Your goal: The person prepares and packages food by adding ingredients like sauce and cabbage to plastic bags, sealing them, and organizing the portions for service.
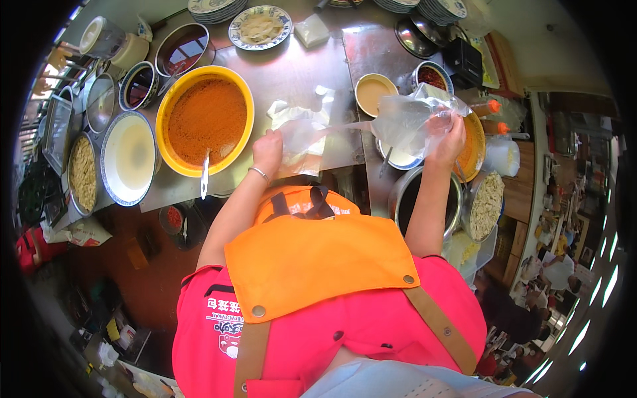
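Note:
A thin clear plastic bag [405, 122] is stretched between my two hands above the steel counter. My left hand [268, 151], with a bracelet at the wrist, grips one end of it. The other end, spread wide, is held by my right hand [450, 142]. White plastic bags [303, 117] lie on the counter behind the stretched film. Left of them stands a yellow-rimmed bowl of orange-red powder [206, 122] with a white-handled spoon [205, 174]. Under the right part of the bag is a bowl of white contents [402, 158], partly hidden.
At left are a bowl of cloudy liquid [128, 156] and a bowl of pale pieces [83, 174]. A large steel pot [455, 219] and a bowl of pale strips [485, 206] stand at right. A patterned plate [260, 27] and stacked plates [216, 14] line the back.

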{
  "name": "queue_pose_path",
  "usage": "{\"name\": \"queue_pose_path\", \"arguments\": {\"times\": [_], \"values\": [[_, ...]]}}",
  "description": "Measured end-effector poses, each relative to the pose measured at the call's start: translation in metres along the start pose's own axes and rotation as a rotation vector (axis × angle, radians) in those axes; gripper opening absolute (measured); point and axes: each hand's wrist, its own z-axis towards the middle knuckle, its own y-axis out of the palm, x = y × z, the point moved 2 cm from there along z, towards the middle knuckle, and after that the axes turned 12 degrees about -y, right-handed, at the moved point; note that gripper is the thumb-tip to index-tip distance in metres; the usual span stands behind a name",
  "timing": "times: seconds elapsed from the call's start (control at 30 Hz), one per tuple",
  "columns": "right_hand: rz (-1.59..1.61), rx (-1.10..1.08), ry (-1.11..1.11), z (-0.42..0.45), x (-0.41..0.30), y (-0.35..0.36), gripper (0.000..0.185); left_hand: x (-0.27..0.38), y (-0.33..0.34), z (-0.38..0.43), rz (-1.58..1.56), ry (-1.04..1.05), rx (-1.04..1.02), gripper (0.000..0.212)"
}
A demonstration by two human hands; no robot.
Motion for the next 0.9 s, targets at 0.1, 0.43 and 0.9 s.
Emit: {"name": "queue_pose_path", "arguments": {"times": [0.1,0.43,0.9], "values": [[0.046,0.081,-0.098,0.009,-0.039,-0.013,0.016,-0.009,0.020,0.007,0.082,-0.007,-0.059,0.009],[-0.798,-0.122,-0.800,-0.033,-0.088,-0.005,0.029,0.058,-0.113,0.013,-0.457,0.290,0.159,0.035],[-0.187,0.107,0.032,-0.135,-0.106,-0.028,0.023,0.146,-0.146,0.005,-1.573,0.256,-1.161,0.015]]}}
